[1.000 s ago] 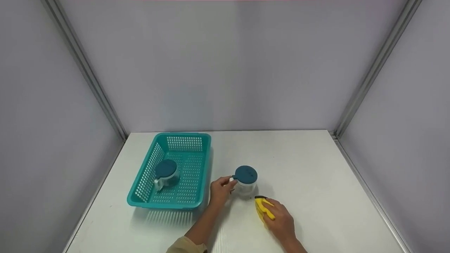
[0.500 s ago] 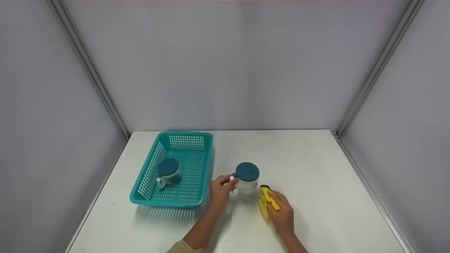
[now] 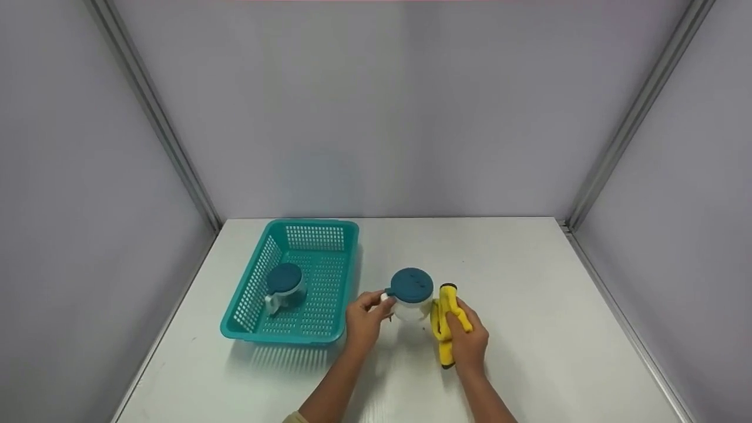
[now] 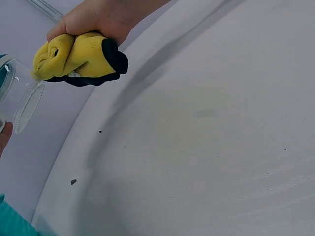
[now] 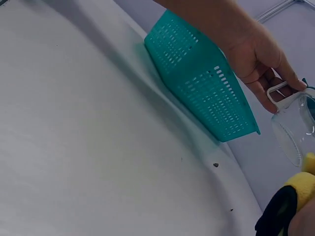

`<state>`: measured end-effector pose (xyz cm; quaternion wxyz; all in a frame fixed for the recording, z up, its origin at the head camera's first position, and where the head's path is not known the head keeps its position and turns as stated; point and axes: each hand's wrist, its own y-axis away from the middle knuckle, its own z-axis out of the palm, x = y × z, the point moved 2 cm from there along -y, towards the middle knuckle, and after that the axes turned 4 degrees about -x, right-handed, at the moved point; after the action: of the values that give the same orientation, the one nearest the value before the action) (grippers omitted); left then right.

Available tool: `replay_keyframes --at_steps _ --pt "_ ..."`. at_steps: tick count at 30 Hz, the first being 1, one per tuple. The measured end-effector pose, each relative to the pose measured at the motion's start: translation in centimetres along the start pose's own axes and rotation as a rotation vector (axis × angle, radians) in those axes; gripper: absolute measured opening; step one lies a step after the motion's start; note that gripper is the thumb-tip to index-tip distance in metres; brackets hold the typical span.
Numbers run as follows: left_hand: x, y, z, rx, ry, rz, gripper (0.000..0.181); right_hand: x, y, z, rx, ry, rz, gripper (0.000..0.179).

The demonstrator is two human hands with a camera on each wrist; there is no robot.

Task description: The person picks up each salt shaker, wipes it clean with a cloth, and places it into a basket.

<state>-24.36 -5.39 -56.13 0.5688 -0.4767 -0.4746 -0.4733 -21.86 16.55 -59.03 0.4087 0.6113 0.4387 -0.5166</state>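
My left hand (image 3: 363,322) grips the white handle (image 5: 276,94) of a clear jar (image 3: 411,310) with a dark blue lid (image 3: 412,285). In both wrist views the jar hangs above the white table, its ribbed base showing. My right hand (image 3: 468,341) holds a bunched yellow cloth (image 3: 445,317) with black edging. The cloth meets the right side of the jar, low near its base in the left wrist view. A second jar (image 3: 286,286) with the same blue lid stands inside a teal basket (image 3: 350,276), its handle toward the front left.
The perforated basket stands on the left of the white table (image 3: 529,352), just left of my left hand. Small dark specks (image 4: 73,182) lie on the tabletop under the jar. Grey panels (image 3: 388,117) enclose the table at the back and both sides.
My right hand has moved up and forward with the yellow cloth, bringing it against the jar. The jar has risen off the table in my left hand. The view has shifted slightly.
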Motion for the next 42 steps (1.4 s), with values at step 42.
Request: replay_keyframes --at_steps 42 --pt "2.8 1.9 -0.3 0.119 -0.017 0.127 0.016 -5.9 3.4 3.9 -0.042 -0.007 -0.500 0.047"
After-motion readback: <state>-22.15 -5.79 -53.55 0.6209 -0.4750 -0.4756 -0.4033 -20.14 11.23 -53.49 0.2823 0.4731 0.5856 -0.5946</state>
